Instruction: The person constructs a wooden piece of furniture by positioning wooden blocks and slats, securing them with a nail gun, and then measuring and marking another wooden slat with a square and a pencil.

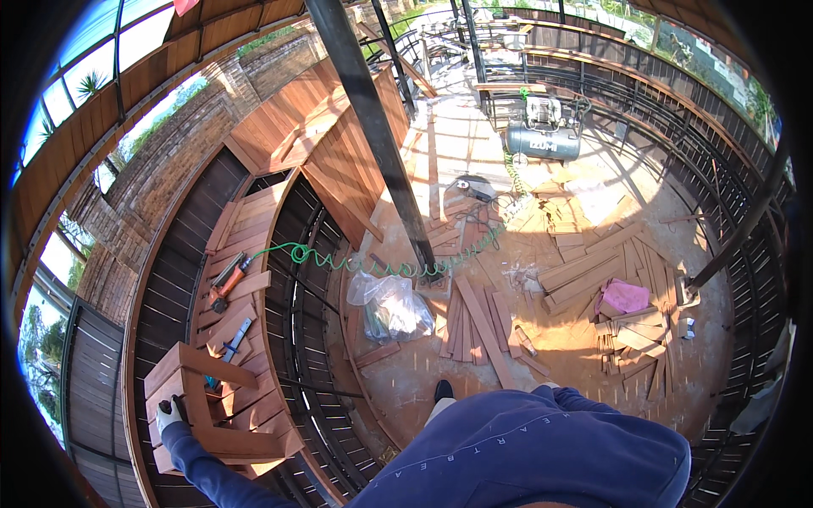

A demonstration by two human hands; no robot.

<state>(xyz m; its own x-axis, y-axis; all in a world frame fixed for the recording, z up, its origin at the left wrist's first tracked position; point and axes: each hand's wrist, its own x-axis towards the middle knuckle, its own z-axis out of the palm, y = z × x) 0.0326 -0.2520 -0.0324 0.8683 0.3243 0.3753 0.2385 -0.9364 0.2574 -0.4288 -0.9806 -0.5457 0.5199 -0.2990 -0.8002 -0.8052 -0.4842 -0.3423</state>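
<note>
- Left hand (169,414), gloved, stretched out to the lower left on a blue sleeve, resting on the wooden frame piece (203,398).
- Grip of the left hand wrapped over the near-left corner of that frame piece, fingers curled on the wood; closed on it as far as the glove lets one tell.
- Right hand out of view, hidden below the blue-clad torso at the bottom edge; its grip cannot be told.
- Wooden frame piece lying at the lower-left end of the curved wooden bench (241,254), on top of the slats.
- Long axis of the frame piece running from the upper left down to the lower right, with shorter cross boards set across it; far end pointing along the bench toward the blue-handled tool (235,336).
- Blue-handled tool lying just beyond the frame piece, lengthwise along the slats, apart from the hand.
- Orange power tool (224,285) farther up the bench, joined to a coiled green air hose (373,262) that stretches rightward across the floor.
- Clear plastic bag (391,306) on the floor beside a dark steel post (381,144).
- Loose planks (483,326) and offcuts scattered over the dusty floor, a pink cloth (625,296) on one pile.
- Grey air compressor (542,140) standing well apart at the far side.
</note>
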